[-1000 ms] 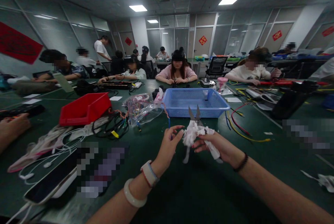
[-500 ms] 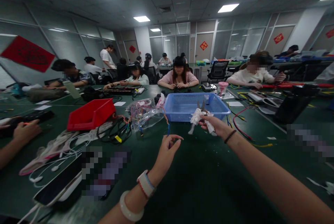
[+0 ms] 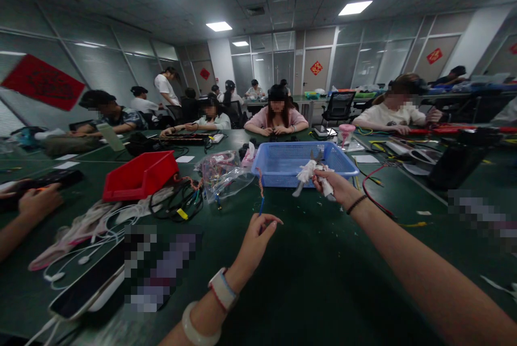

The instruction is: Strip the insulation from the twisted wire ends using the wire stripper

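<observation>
Between the pinched fingers of my left hand point(image 3: 252, 241) is a thin blue wire point(image 3: 262, 205). It stands up from the grip, and its upper part is a twisted orange-brown strand. My right hand point(image 3: 336, 189) grips scissors point(image 3: 308, 170) with white wrapping around the handles. Their grey metal blades point up and away from me, in front of the blue basket point(image 3: 266, 180). The exact blade shape is hard to make out. A gap of bare green table separates the scissors from the wire.
Left of my hands are a red bin point(image 3: 133, 176), a clear plastic bag point(image 3: 226, 176) of wires, black cables point(image 3: 177, 200), white earphone cords and a phone point(image 3: 97, 276). A black bottle point(image 3: 456, 160) stands right. A co-worker's hands point(image 3: 40, 200) are at far left; people sit opposite.
My left hand has dropped very slightly with the wire. My right hand has shifted a little to the right with the scissors, whose blades look closer together.
</observation>
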`<act>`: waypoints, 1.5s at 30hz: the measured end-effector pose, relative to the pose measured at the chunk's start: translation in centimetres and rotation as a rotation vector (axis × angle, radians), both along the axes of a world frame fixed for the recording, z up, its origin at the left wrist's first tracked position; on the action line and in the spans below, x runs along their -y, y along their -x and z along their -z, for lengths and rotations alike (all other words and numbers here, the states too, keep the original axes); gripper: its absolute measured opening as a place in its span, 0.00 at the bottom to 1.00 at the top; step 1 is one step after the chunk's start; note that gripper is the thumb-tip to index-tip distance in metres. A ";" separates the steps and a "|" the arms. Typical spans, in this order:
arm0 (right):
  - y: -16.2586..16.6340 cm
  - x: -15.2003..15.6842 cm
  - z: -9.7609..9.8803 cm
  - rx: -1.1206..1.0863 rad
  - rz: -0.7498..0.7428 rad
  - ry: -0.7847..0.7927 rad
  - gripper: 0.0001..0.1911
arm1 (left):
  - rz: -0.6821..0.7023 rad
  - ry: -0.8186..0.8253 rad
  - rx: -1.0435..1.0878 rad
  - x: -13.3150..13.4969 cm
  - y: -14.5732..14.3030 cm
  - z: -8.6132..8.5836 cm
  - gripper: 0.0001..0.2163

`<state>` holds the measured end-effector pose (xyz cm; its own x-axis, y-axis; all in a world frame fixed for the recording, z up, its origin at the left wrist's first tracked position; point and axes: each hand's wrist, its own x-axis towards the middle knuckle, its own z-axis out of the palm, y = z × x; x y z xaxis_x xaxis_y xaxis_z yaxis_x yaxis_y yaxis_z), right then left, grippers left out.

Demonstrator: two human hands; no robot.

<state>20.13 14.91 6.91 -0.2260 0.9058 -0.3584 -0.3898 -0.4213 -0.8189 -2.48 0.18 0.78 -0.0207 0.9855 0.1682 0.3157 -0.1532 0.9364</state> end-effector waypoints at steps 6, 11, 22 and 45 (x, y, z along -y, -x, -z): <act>0.1 -0.6 0.0 -0.002 0.015 -0.003 0.03 | -0.004 0.004 -0.003 -0.1 0.0 -0.1 0.10; -0.2 -0.7 0.2 -0.008 0.015 -0.008 0.03 | -0.013 0.015 0.005 -0.2 0.2 0.2 0.10; -0.3 -1.0 0.4 0.005 0.025 0.001 0.13 | -0.021 0.032 0.027 -0.2 0.2 0.3 0.10; 2.5 13.1 4.5 0.365 -0.432 -0.492 0.30 | 0.129 -0.015 0.040 0.6 -1.0 0.4 0.16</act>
